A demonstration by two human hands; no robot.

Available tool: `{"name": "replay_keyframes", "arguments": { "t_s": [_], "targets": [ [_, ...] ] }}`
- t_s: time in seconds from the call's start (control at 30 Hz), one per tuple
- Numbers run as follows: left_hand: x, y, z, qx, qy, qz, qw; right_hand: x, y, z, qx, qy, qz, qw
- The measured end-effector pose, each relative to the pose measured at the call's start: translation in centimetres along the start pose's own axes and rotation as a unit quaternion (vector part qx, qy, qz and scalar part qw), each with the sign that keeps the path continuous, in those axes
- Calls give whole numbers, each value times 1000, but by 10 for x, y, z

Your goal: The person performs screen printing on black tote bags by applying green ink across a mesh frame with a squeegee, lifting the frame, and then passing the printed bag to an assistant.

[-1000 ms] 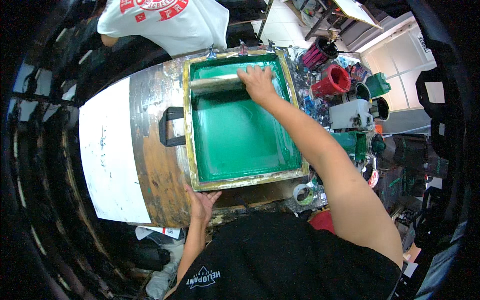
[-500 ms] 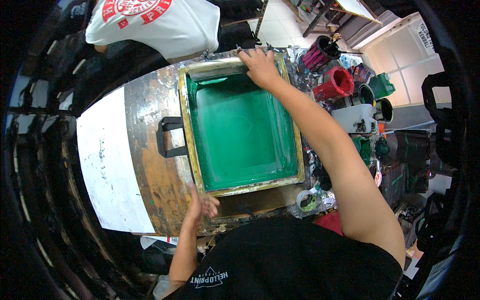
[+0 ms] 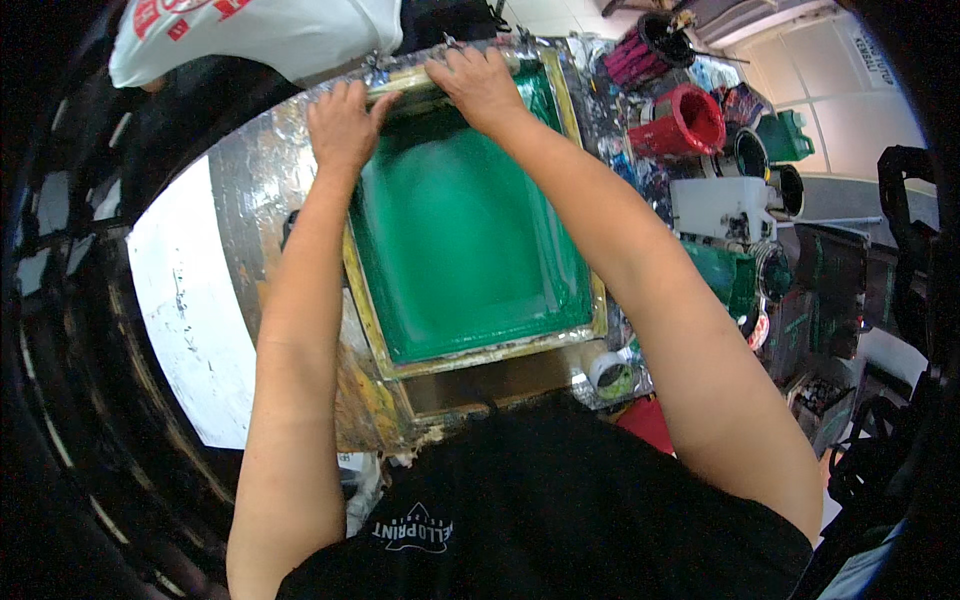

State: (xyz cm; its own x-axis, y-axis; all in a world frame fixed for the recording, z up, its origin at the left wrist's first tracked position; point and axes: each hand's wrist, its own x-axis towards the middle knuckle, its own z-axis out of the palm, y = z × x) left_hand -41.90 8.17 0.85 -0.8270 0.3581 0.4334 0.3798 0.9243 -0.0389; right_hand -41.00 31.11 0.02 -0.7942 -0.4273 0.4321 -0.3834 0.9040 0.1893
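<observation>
A screen printing frame (image 3: 372, 318) with worn yellowish rails lies flat in the middle, its mesh (image 3: 460, 240) covered in green. At the frame's far left corner, my left hand (image 3: 342, 125) curls its fingers over the far rail, thumb toward the right. Farther right along that same rail, my right hand (image 3: 478, 88) grips with its fingers over the edge. Both forearms reach forward, one on each side of the mesh. My fingertips are partly hidden behind the rail.
The frame rests on a stained board (image 3: 235, 190) with a white sheet (image 3: 185, 310) at its left. Along the right stand a red bucket (image 3: 655, 125), a dark pink-streaked bucket (image 3: 635, 60) and a white jerrycan (image 3: 715, 208). A tape roll (image 3: 608, 374) lies near the frame. Someone in a white shirt (image 3: 270, 35) is beyond.
My left hand has moved from beside the near left corner up to the far left corner and taken hold there. My right hand has shifted slightly left along the far rail.
</observation>
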Motion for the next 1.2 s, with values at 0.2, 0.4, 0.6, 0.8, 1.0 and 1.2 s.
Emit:
{"name": "replay_keyframes", "arguments": {
  "t_s": [0.2,0.4,0.6,0.8,1.0,1.2],
  "targets": [
    [-62,24,-26,-9,4,13,1000,-57,-26,-34,14,-18,-13,1000],
    [-161,68,-87,-36,-36,3,999,-150,-73,-104,65,-72,-8,995],
    [-255,107,-139,-82,-65,-1,995,-237,-120,-167,64,-117,-7,991],
    [-283,120,-163,-116,-48,7,992,-264,-137,-197,57,-131,3,990],
    [-287,99,-177,-252,-31,-25,967,-253,-133,-193,86,-155,23,984],
    [-386,60,-159,-147,-189,-238,941,-299,-165,-201,88,-151,36,984]
  ]
}}
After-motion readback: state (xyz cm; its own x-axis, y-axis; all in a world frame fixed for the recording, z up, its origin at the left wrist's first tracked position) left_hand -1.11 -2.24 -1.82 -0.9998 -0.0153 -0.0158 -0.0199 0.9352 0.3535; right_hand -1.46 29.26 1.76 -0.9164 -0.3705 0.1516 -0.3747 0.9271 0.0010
